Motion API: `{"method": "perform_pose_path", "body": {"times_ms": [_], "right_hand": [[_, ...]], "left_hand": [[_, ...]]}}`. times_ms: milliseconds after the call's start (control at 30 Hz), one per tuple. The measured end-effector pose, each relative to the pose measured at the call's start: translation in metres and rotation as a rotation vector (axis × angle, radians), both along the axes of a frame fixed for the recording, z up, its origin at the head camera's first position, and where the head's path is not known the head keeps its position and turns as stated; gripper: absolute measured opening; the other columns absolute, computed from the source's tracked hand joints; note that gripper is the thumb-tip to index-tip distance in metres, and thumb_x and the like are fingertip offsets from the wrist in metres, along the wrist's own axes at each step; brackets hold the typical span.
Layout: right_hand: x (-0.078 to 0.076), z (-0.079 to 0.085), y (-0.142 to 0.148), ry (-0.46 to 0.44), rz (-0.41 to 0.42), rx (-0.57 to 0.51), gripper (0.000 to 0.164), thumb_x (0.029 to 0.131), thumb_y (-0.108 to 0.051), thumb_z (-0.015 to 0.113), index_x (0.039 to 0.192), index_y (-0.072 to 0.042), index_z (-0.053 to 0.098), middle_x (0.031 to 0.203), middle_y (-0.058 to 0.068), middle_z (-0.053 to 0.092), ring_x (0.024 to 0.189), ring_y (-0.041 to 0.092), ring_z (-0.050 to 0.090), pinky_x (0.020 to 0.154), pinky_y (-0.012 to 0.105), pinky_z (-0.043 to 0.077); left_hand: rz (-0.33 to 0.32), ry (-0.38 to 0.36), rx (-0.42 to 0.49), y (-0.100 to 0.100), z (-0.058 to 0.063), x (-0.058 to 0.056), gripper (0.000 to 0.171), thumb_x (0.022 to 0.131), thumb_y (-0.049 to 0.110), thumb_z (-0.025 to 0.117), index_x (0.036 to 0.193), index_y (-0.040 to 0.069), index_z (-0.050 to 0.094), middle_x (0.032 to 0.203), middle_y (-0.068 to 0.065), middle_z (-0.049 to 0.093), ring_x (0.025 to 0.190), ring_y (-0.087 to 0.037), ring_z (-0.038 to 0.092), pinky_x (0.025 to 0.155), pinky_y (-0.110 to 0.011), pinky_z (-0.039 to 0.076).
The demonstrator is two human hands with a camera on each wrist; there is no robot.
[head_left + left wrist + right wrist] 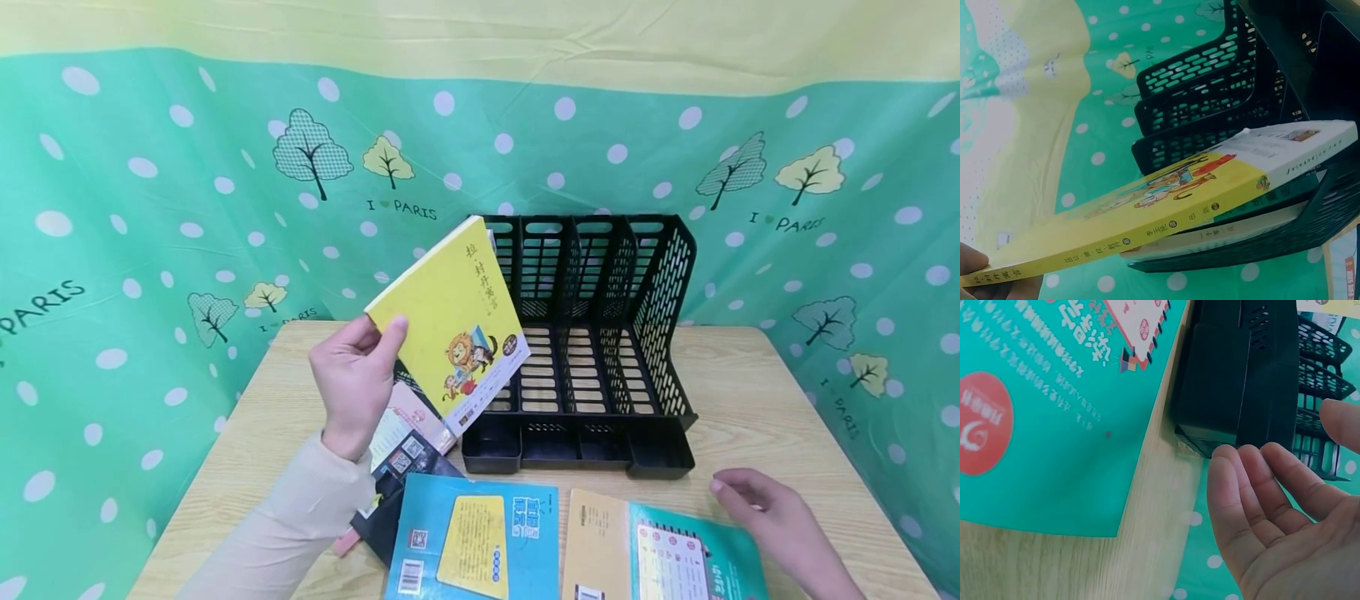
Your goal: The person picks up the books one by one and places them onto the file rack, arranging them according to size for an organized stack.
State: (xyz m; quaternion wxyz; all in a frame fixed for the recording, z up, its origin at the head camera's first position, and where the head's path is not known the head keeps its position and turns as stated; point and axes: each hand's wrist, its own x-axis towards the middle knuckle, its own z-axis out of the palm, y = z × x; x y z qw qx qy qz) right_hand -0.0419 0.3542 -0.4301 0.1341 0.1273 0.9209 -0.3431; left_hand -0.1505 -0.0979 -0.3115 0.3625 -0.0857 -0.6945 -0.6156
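Note:
My left hand (351, 379) pinches a yellow picture-cover book (431, 321) at its left edge, thumb on the cover. The book is held up and tilted, before the left end of a black plastic book rack (663, 454). In the left wrist view, its yellow spine (1147, 236) faces the camera, and a pale book (1244, 232) stands in the rack's end compartment behind it. My right hand (783, 521) is empty, its fingers loosely bent, beside a green book (738, 550). In the right wrist view, those fingers are near the rack's front corner.
A blue book (427, 508) lies near the front of the wooden table (247, 467), with a tan-and-green book pair to its right. Left of the rack, a dark book (375, 512) and a pink-and-white book (423, 417) overlap. A dotted green cloth (187, 250) hangs behind.

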Motion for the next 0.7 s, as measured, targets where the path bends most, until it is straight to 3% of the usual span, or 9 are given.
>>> {"method": "perform_pose_path", "body": {"times_ms": [133,200,333,467,600,700], "right_hand": [[0.0,-0.003,-0.001,0.007,0.011,0.021,0.075,0.09,-0.063,0.047,0.129,0.001,0.053,0.124,0.022,0.058,0.108,0.038,0.055,0.079,0.048,0.052],[0.0,-0.003,-0.001,0.006,0.015,0.025,0.074,0.09,-0.063,0.048,0.128,0.001,0.054,0.124,0.022,0.058,0.108,0.038,0.055,0.079,0.048,0.052],[-0.001,-0.004,-0.001,-0.005,0.022,0.035,0.075,0.09,-0.063,0.049,0.128,0.002,0.053,0.123,0.022,0.058,0.107,0.038,0.056,0.078,0.048,0.053],[-0.001,-0.006,0.0,-0.029,0.039,0.038,0.076,0.09,-0.062,0.05,0.127,0.004,0.053,0.12,0.021,0.06,0.106,0.037,0.057,0.078,0.049,0.052],[-0.001,-0.009,0.001,-0.068,0.047,0.031,0.078,0.089,-0.064,0.049,0.128,0.004,0.053,0.12,0.021,0.06,0.107,0.037,0.057,0.078,0.049,0.052],[-0.001,-0.011,0.001,-0.081,0.049,0.028,0.078,0.089,-0.064,0.049,0.128,0.004,0.052,0.12,0.021,0.06,0.107,0.038,0.057,0.078,0.049,0.052]], "left_hand": [[0.011,0.004,0.004,0.001,-0.001,-0.001,0.012,0.085,0.01,0.072,0.09,-0.001,0.075,0.078,-0.014,0.072,0.058,-0.013,0.065,0.044,-0.017,0.047],[0.022,0.016,0.002,0.002,-0.001,-0.002,0.012,0.085,0.009,0.072,0.09,-0.001,0.075,0.079,-0.014,0.072,0.059,-0.014,0.067,0.045,-0.019,0.049],[0.046,0.061,-0.019,0.006,0.001,-0.005,0.012,0.084,0.007,0.072,0.076,-0.002,0.073,0.059,-0.01,0.064,0.045,-0.011,0.05,0.039,-0.016,0.038],[0.063,0.087,-0.036,0.01,0.003,-0.006,0.024,0.083,0.005,0.072,0.061,-0.002,0.064,0.047,-0.006,0.048,0.041,-0.012,0.034,0.037,-0.019,0.027],[0.076,0.07,-0.025,0.014,0.005,-0.008,0.014,0.083,0.006,0.073,0.071,-0.001,0.072,0.054,-0.009,0.059,0.042,-0.013,0.044,0.038,-0.016,0.034],[0.075,0.047,-0.022,0.017,0.006,-0.01,0.008,0.083,0.007,0.072,0.086,0.001,0.075,0.07,-0.013,0.07,0.051,-0.015,0.06,0.044,-0.017,0.048]]}}
